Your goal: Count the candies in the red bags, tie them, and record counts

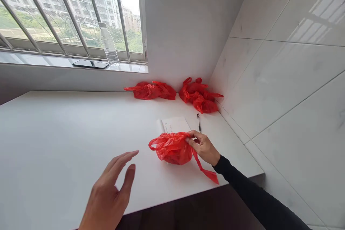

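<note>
A red plastic bag (174, 149) sits near the front edge of the white table (67, 143), its contents hidden. One looped handle sticks out to the left, and a loose strip trails to the lower right. My right hand (203, 147) pinches the bag's upper right rim between thumb and fingers. To the left of the bag, my left hand (113, 187) hovers over the table edge, thumb and fingers apart, touching nothing. Just behind the bag lies an open notebook (176, 124), partly covered by it, with a pen (198, 122) on its right.
Two more red plastic bags (155, 90) (199, 95) rest against the back wall. A clear water bottle (109, 45) and a dark phone-like slab (91, 64) are on the sill of the barred window. A tiled wall (283, 115) bounds the table's right side.
</note>
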Motion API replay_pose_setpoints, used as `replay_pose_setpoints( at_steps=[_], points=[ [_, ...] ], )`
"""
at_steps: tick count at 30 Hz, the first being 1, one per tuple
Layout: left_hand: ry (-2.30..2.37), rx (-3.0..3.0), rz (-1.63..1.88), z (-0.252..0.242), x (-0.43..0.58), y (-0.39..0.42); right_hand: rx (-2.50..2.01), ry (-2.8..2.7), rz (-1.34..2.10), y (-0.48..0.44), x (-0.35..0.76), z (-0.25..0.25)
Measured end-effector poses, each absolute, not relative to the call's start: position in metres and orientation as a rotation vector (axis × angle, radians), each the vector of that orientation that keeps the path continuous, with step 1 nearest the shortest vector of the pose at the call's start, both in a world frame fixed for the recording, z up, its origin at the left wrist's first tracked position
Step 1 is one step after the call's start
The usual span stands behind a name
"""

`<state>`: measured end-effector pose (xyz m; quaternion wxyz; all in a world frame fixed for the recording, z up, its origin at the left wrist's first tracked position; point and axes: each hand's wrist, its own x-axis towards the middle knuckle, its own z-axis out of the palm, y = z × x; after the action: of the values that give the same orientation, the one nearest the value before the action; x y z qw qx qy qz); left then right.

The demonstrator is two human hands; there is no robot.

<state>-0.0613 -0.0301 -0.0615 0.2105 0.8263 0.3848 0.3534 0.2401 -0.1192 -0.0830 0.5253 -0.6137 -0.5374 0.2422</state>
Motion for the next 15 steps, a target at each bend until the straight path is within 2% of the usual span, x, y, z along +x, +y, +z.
replay_pose_setpoints(
  at_steps=[3, 7, 15],
  points=[
    [0.926, 2.316, 0.756, -0.07, -0.015, -0.029, -1.499, -1.277, 0.634, -0.144, 0.24, -0.098],
    [0.874, 2.299, 0.62, -0.074, 0.013, -0.036, -1.528, -1.259, 0.597, -0.166, 0.244, -0.098],
    [0.84, 2.238, 0.633, -0.045, 0.021, -0.054, -1.61, -1.432, 0.352, -0.163, 0.232, -0.086]
  ],
)
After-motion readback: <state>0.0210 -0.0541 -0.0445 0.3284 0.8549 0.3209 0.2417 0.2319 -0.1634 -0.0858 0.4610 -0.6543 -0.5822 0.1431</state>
